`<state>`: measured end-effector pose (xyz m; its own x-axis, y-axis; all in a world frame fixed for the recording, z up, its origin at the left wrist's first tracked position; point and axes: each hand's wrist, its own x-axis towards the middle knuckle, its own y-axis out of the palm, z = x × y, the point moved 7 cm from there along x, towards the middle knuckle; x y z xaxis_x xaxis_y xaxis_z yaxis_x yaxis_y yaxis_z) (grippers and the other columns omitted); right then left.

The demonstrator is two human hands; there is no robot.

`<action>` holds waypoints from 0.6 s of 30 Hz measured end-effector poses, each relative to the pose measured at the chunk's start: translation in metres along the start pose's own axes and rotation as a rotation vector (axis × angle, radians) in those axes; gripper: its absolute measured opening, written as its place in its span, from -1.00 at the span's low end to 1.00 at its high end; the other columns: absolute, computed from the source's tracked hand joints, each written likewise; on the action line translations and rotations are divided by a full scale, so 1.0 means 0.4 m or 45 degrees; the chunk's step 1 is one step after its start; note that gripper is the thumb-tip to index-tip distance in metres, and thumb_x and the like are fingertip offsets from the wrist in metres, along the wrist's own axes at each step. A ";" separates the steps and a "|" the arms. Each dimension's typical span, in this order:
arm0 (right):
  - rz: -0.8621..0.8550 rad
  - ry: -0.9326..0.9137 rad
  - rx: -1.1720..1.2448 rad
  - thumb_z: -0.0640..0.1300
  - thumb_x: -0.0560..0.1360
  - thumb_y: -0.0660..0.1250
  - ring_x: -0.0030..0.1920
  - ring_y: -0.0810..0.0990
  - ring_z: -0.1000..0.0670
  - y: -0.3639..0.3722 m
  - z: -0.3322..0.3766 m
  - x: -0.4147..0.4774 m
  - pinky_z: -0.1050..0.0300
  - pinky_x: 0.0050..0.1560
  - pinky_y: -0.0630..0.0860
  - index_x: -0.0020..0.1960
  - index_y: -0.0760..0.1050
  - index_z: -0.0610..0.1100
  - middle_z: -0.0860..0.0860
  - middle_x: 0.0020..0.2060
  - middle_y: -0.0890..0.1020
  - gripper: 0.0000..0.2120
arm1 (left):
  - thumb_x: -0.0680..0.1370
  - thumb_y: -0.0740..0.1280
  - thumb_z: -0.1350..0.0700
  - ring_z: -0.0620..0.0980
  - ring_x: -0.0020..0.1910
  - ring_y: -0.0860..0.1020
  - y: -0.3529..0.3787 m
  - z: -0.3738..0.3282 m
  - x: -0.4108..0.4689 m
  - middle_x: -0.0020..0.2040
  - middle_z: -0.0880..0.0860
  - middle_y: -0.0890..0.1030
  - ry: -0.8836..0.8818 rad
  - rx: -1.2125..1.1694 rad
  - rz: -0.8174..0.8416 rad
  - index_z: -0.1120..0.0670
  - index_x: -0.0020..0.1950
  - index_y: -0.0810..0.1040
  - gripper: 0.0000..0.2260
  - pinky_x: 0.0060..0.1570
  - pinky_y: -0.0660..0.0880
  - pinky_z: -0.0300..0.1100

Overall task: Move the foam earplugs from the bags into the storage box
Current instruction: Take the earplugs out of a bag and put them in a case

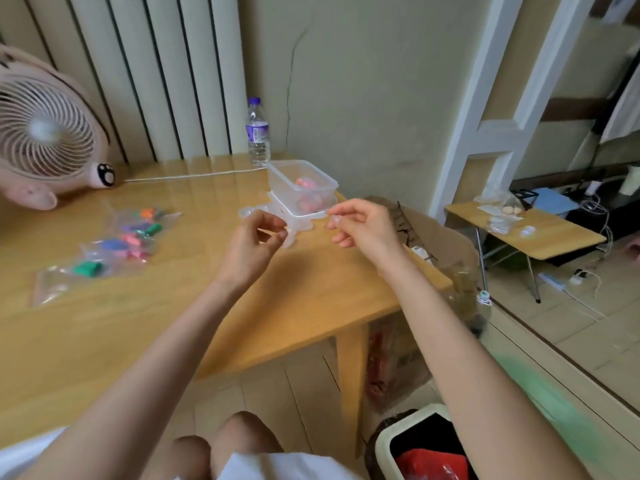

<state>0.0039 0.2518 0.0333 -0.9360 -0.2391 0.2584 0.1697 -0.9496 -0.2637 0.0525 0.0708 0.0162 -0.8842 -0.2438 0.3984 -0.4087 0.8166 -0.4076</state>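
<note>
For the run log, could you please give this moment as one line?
left hand: pinches small clear bag | right hand: pinches same bag | storage box: open, pink earplugs inside | earplug bags: on table

The left edge is cutting off the fan (45,133), and its blades are blurring into a pale disc. Blur is smearing the bags (128,237), so their earplugs (135,242) are showing only as uncountable colour patches. The storage box (277,181) wall is clouding the pink shapes inside. The right hand (360,226) is pinching a small clear thing (334,221) too blurred to identify. The left hand (251,242) is curling over whatever it is holding. The bottom edge is cropping the bin (384,441).
</note>
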 end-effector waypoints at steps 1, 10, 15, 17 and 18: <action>0.035 0.009 0.001 -0.36 0.51 0.21 -0.39 0.54 0.04 0.042 0.000 0.022 0.26 -0.35 0.50 0.01 0.55 -0.20 -0.06 -0.23 0.61 -0.81 | 0.51 0.35 0.23 -0.17 -0.23 0.53 -0.042 0.034 0.016 -0.09 -0.02 0.58 -0.036 0.093 -0.058 0.18 0.03 0.52 -0.88 -0.14 0.40 -0.21; 0.305 0.093 0.014 -0.33 0.51 0.24 -0.42 0.52 0.01 0.388 -0.008 0.160 0.27 -0.43 0.47 -0.08 0.53 -0.14 -0.07 -0.25 0.59 -0.85 | 0.44 0.41 0.07 0.26 0.26 0.29 -0.346 0.268 0.064 0.27 0.24 0.36 -0.498 0.966 -0.291 0.16 0.23 0.46 -0.60 0.22 0.26 0.05; 0.388 0.097 -0.030 -0.32 0.50 0.26 -0.43 0.52 0.03 0.511 -0.005 0.187 0.20 -0.37 0.49 -0.11 0.54 -0.12 -0.03 -0.28 0.59 -0.85 | 0.50 0.30 0.06 0.28 0.20 0.35 -0.415 0.308 0.059 0.23 0.27 0.39 -0.565 1.092 -0.449 0.18 0.21 0.46 -0.67 0.20 0.23 0.04; 0.415 0.097 -0.030 -0.32 0.50 0.25 -0.43 0.52 0.02 0.543 -0.004 0.191 0.18 -0.36 0.49 -0.12 0.54 -0.11 -0.02 -0.28 0.59 -0.85 | 0.54 0.27 0.04 0.30 0.21 0.35 -0.444 0.327 0.048 0.22 0.32 0.38 -0.653 1.078 -0.514 0.22 0.23 0.41 -0.65 0.19 0.24 0.05; 0.424 0.095 -0.024 -0.32 0.50 0.25 -0.42 0.52 0.02 0.556 -0.005 0.191 0.18 -0.37 0.49 -0.12 0.54 -0.11 -0.01 -0.29 0.59 -0.85 | 0.54 0.26 0.04 0.32 0.22 0.36 -0.455 0.340 0.043 0.22 0.34 0.38 -0.705 1.071 -0.509 0.24 0.24 0.39 -0.64 0.19 0.25 0.07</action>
<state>-0.0307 0.0228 -0.0076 -0.8503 -0.5191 0.0865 0.4647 -0.8177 -0.3398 0.0809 -0.1533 -0.0142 -0.5457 -0.7872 0.2872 -0.5275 0.0564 -0.8477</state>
